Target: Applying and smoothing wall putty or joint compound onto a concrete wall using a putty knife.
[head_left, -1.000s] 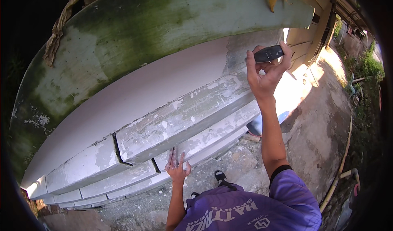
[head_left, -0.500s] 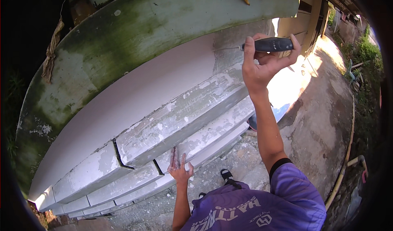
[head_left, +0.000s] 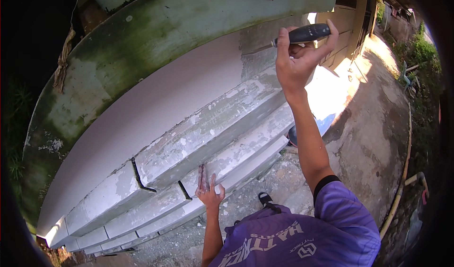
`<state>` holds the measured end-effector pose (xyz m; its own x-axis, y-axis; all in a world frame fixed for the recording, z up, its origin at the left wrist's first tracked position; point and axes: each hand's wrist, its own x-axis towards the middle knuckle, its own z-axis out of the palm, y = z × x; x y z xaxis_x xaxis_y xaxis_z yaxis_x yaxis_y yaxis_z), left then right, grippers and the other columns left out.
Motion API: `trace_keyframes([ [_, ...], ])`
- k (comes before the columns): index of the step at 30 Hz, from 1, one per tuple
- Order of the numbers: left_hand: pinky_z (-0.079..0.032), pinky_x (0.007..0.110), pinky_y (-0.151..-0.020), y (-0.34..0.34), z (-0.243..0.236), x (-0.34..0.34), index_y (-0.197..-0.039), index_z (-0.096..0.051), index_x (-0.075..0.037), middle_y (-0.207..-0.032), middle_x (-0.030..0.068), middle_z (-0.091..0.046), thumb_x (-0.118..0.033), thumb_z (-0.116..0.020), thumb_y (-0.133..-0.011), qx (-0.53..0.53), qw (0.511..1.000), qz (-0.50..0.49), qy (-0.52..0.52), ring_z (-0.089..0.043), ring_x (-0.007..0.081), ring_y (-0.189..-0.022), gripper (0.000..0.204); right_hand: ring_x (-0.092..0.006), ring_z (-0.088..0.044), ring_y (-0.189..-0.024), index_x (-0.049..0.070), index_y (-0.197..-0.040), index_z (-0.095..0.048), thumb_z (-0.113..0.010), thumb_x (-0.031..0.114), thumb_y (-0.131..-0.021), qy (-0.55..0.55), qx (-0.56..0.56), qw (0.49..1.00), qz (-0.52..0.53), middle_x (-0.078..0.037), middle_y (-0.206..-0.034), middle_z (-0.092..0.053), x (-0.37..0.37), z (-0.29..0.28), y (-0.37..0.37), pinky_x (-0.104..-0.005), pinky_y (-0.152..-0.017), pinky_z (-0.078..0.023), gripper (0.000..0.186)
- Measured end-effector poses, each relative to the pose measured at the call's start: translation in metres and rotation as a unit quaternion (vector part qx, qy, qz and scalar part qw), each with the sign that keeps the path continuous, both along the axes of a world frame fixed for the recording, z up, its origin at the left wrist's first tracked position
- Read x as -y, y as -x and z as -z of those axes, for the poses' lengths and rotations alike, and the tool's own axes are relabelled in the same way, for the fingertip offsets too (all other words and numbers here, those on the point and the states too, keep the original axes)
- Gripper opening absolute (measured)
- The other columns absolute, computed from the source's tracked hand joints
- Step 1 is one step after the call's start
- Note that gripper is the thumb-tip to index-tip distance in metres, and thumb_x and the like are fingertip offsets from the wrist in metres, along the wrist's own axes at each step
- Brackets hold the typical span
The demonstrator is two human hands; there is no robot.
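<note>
From where I stand, the right hand (head_left: 298, 66) has the putty knife (head_left: 309, 33), its dark handle spanning the gap between thumb and fingers; the grip is on the handle, with the palm turned toward the wearer. The tool's long axis runs from roughly half past two, at the butt, to half past eight, at the tip, so the thin blade (head_left: 259, 50) sticks out past the thumb toward nine o'clock.

That is the relation that matters, I'd judge: the tip sits by the border where the bare grey patch (head_left: 260, 33) meets the smooth white panel (head_left: 156, 87). The patch lies at ten o'clock from the right hand, the panel farther out toward nine. Whether the edge presses on the surface or hangs just off it, I cannot tell.

The left hand (head_left: 211, 197) is well apart, at about seven o'clock from the knife, with its fingers up against the lower ledge (head_left: 250, 148), some spread. A reddish-brown narrow shape shows at its fingertips; I can't tell whether it is stained fingers or something held. The right hand is plainly the nearer to the patch. Above, toward eleven, curves a mossy green slab (head_left: 175, 40); the patchy upper ledge (head_left: 203, 130) runs below the panel toward eight.
</note>
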<state>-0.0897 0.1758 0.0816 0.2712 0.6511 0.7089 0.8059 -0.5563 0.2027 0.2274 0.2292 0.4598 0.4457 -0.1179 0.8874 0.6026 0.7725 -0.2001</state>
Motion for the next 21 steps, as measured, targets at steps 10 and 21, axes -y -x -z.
trace_keyframes([
  [10,-0.034,0.041,-0.092,0.002,0.006,0.000,-0.130,-0.064,-0.018,-0.143,0.0194,-0.052,-0.026,-0.070,-0.072,-0.004,1.000,-0.016,-0.013,-0.052,0.0311,-0.127,0.059,-0.0120,-0.063,-0.059,0.010,-0.144,-0.014,-0.067,0.004,-0.091,0.157,-0.008,0.987,0.010,-0.015,-0.086,-0.064,0.001,0.009,0.004,-0.0214,-0.049,-0.048,0.075],
  [21,-0.033,0.037,-0.095,0.004,-0.005,0.001,-0.132,-0.058,-0.017,-0.150,0.0160,-0.047,-0.022,-0.065,-0.075,-0.010,1.000,-0.002,0.005,-0.048,0.0295,-0.136,0.058,-0.0105,-0.059,-0.059,0.013,-0.145,-0.014,-0.066,0.003,-0.092,0.128,-0.008,0.990,0.053,-0.016,-0.085,-0.063,0.003,0.015,0.020,-0.0203,-0.052,-0.046,0.075],
])
